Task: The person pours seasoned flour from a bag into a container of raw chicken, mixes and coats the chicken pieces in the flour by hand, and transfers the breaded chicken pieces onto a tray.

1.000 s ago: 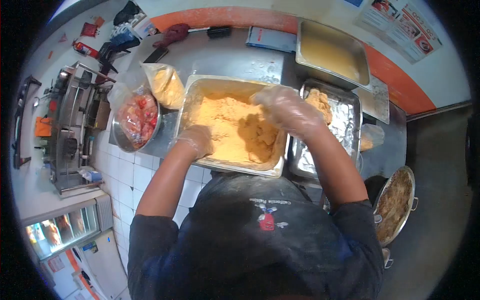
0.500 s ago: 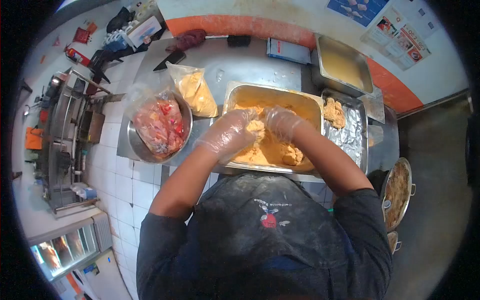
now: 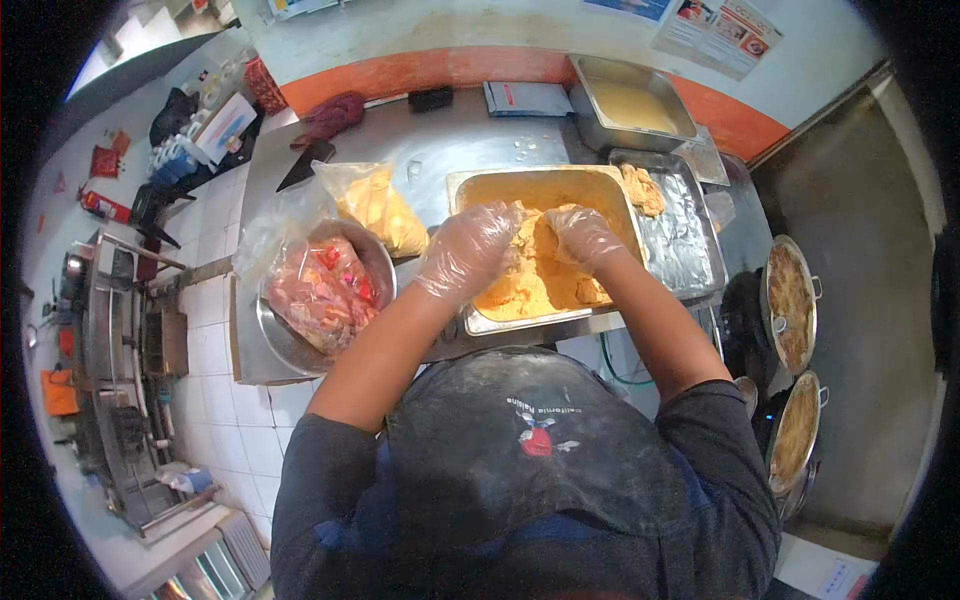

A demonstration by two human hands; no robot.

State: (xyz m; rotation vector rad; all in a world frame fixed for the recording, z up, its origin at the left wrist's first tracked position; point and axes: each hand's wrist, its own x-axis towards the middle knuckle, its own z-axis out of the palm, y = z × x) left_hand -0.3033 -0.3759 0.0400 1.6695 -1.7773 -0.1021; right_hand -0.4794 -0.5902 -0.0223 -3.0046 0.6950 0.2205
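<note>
A deep metal pan (image 3: 625, 205) holds orange-yellow flour. Over its left part is my left hand (image 3: 472, 250) in a clear plastic glove, fingers closed around a flour-coated piece (image 3: 522, 240). My right hand (image 3: 583, 235), gloved too, is just to the right with its fingers bent together at the flour-coated piece. Another coated lump (image 3: 592, 292) lies in the flour at the pan's lower right. Left of the pan stand a bag of yellow flour (image 3: 375, 205) and a steel bowl (image 3: 290, 340) with a plastic bag of raw meat (image 3: 325, 285).
A foil-lined tray (image 3: 680, 225) with a coated piece (image 3: 643, 190) adjoins the pan's right side. Behind it stands a container of yellowish liquid (image 3: 635, 105). Two round pots (image 3: 790, 305) of frying oil are at the right. A phone (image 3: 305, 165) lies at the back left.
The camera view has turned and shifted. Over the past second my hands came together above the pan, around a coated piece; since half a second ago they have stayed close together there.
</note>
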